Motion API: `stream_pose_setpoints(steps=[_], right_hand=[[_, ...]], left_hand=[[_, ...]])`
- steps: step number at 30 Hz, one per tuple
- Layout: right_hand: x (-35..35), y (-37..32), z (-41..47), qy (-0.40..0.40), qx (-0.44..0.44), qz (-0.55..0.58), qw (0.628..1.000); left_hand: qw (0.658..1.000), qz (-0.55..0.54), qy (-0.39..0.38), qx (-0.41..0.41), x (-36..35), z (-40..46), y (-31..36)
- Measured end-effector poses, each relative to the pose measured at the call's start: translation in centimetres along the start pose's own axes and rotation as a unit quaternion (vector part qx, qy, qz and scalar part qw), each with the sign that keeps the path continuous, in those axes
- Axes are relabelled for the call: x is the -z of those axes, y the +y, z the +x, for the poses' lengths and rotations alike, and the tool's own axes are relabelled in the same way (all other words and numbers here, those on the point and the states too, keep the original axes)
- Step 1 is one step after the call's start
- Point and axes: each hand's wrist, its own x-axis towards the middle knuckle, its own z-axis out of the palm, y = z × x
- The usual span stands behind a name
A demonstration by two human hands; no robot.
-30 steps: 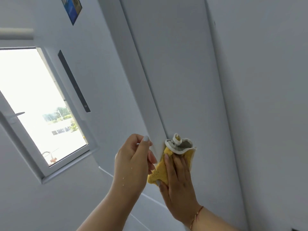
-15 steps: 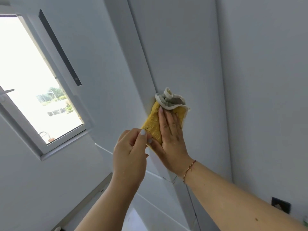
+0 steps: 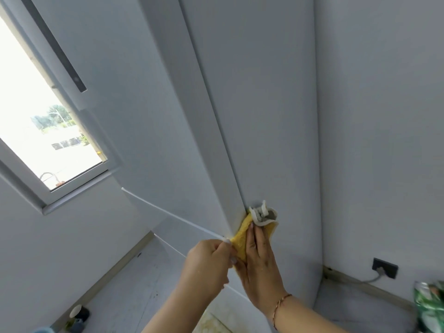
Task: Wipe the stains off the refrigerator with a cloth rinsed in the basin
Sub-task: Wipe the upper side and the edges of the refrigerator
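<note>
The white refrigerator (image 3: 264, 111) fills the middle of the view, seen from close up. A yellow cloth (image 3: 241, 239) with a white and grey bunched top lies over its vertical front corner, low down. My right hand (image 3: 260, 263) presses the cloth flat against the side panel with straight fingers. My left hand (image 3: 207, 265) is just left of it, fingers curled round the refrigerator's corner edge, thumb touching the cloth's lower left corner. No stain shows on the panel.
A bright window (image 3: 45, 131) is at the left. A black strip (image 3: 55, 46) runs down the refrigerator front. Low on the right wall are a dark socket with a cable (image 3: 384, 267) and a green packet (image 3: 430, 306). Small containers (image 3: 78, 314) stand on the floor at bottom left.
My right hand slid the cloth up the refrigerator's corner, then back down close to my left hand. The view has tilted down, showing floor and socket.
</note>
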Motion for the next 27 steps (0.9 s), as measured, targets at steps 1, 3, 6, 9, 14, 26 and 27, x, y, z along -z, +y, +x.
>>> stream_pose_setpoints(steps=[1,3,6,9,14,26,27], right_hand=[[-0.2,0.4,-0.5,-0.008,-0.006,0.004,1.000],[-0.2,0.7,-0.9,-0.014,-0.005,0.007,1.000],[0.6,0.3,-0.5,-0.035,0.004,0.024,0.999],[1.7,-0.4,0.6,-0.043,0.026,0.037,0.998],[3.1,-2.1,3.7,0.006,0.077,0.020,0.997],[-0.8,-0.3,-1.7,0.001,-0.051,0.021,0.999],[-1.4,0.0,-2.9,-0.014,-0.094,0.040,0.995]], left_hand=[[1.000,-0.009,-0.017,0.016,-0.4,0.1,-0.2],[0.999,-0.027,-0.028,0.028,-1.0,0.1,-0.7],[0.998,-0.051,-0.017,0.021,-1.1,0.0,-1.1],[0.997,-0.082,-0.003,-0.005,-1.1,-0.5,-0.8],[0.984,-0.160,0.050,-0.066,-0.3,-1.3,0.2],[0.991,-0.125,-0.038,-0.031,-2.2,0.0,-1.9],[0.992,-0.110,-0.061,-0.017,-2.7,0.1,-2.6]])
